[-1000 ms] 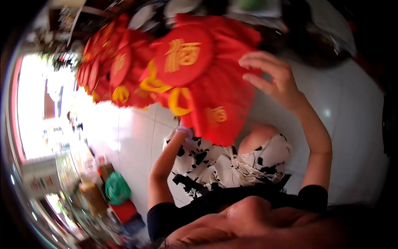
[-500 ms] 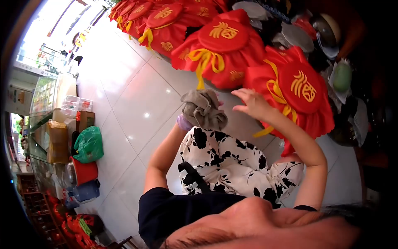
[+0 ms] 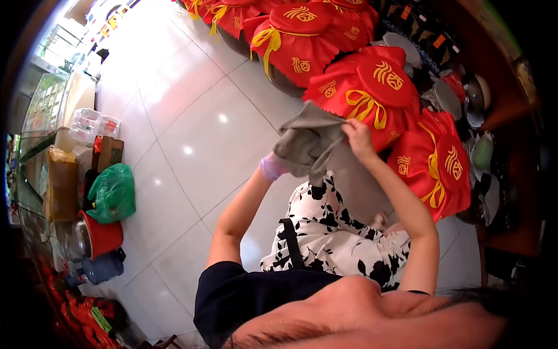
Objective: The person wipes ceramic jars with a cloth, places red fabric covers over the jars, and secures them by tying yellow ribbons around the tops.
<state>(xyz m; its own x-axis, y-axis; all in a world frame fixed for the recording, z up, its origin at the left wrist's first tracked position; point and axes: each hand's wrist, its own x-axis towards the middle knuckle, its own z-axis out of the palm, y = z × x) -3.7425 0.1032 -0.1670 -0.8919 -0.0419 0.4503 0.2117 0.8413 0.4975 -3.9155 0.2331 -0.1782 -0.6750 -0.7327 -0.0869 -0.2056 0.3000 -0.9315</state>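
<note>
Gray cloth [image 3: 311,142], limp and rumpled with one edge drawn out, is held over a tiled floor [image 3: 183,168]. At far left, a green plastic bag [image 3: 113,193] sits by a red tub [image 3: 107,235]. A person's left hand [image 3: 275,166], purple at the wrist, is largely masked by the folds, its grip impossible to tell; the right hand [image 3: 358,141] pinches the cloth's edge, close to red jar covers [image 3: 375,87] tied with yellow ribbons [image 3: 367,107].

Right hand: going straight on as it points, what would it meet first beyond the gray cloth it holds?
Probably the red ribbon-tied cover just ahead of the right hand, though depth is unclear.
</note>
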